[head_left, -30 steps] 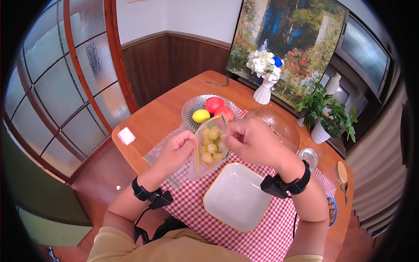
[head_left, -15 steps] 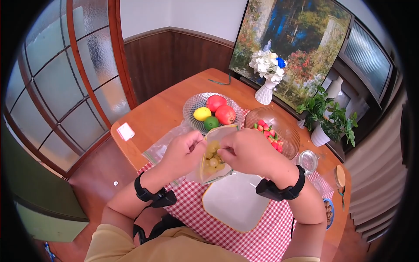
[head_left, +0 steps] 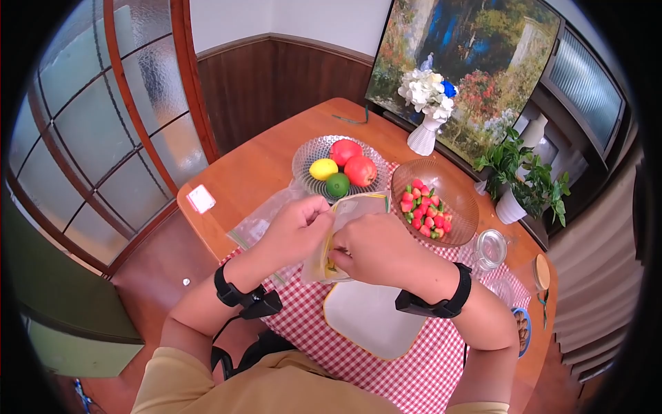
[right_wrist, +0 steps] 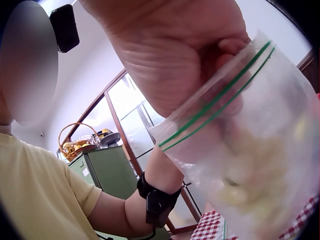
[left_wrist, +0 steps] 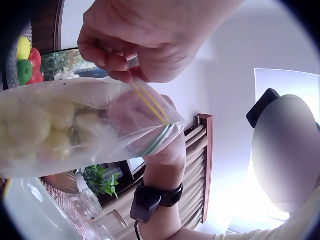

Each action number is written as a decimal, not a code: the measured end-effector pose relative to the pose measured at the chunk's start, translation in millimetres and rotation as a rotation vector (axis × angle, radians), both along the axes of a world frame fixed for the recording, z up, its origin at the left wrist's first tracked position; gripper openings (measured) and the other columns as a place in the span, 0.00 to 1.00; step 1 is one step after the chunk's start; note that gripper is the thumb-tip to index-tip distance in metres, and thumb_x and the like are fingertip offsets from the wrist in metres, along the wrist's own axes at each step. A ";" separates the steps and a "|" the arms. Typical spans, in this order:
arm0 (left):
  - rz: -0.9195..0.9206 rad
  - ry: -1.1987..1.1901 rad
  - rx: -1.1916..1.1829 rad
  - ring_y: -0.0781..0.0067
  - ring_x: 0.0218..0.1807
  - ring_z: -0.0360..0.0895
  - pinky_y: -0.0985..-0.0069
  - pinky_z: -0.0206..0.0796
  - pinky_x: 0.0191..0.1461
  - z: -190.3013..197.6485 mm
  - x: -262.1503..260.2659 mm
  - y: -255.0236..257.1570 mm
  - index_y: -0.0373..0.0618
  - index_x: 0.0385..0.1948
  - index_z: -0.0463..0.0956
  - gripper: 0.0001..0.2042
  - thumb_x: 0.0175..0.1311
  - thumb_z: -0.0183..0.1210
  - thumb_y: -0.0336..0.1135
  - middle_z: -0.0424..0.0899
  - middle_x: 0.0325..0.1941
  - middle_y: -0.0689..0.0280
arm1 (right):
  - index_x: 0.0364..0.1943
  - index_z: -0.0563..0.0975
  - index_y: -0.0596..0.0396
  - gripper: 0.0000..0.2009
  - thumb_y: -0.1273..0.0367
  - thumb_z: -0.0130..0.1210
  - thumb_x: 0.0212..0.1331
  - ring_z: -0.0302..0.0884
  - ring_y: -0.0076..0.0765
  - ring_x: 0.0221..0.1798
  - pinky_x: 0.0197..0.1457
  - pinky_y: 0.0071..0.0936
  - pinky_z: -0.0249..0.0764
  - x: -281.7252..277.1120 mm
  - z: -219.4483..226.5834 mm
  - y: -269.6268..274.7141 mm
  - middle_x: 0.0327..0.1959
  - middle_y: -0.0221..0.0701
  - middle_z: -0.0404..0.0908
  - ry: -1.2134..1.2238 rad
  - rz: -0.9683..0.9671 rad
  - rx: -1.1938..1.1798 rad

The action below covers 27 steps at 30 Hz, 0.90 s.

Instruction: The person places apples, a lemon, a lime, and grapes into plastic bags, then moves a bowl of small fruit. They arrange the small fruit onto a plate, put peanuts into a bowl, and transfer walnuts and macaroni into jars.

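A clear zip bag (head_left: 362, 205) of pale green grapes (left_wrist: 32, 125) hangs between my hands above the white square dish (head_left: 372, 321). My left hand (head_left: 296, 231) pinches the bag's rim beside the yellow zip line, with thumb against fingers in the left wrist view. The bag's mouth is open. My right hand (head_left: 379, 248) reaches in through it, fingers down among the grapes. Cloudy plastic blurs those fingers in the right wrist view, and I cannot tell whether they grip a grape.
Beyond the bag, a glass bowl (head_left: 303, 159) holds a lemon, a lime and red fruit. Strawberries (head_left: 427, 210) fill part of an amber bowl (head_left: 458, 186). Right of it are a glass jar (head_left: 491, 248), a wooden lid (head_left: 541, 272) and a blue-rimmed bowl (head_left: 527, 331). Another plastic bag (head_left: 258, 221) lies left.
My right hand has moved from the bag's rim down into the bag, whose mouth has widened. The left hand keeps its pinch. The lime and strawberries, earlier covered, now show.
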State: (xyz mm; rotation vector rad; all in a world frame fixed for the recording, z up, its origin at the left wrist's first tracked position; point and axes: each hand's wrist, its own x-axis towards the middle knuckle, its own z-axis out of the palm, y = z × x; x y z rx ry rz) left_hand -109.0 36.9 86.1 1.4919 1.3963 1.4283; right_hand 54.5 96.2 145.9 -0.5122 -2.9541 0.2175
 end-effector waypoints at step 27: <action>0.041 0.149 -0.073 0.92 0.24 0.59 0.85 0.53 0.24 48.5 -62.8 -14.5 0.42 0.24 0.71 0.08 0.65 0.49 0.29 0.66 0.19 0.80 | 0.17 0.71 0.58 0.18 0.64 0.60 0.61 0.54 0.14 0.18 0.20 0.22 0.52 49.9 1.3 35.2 0.13 0.18 0.61 0.497 -0.347 -0.518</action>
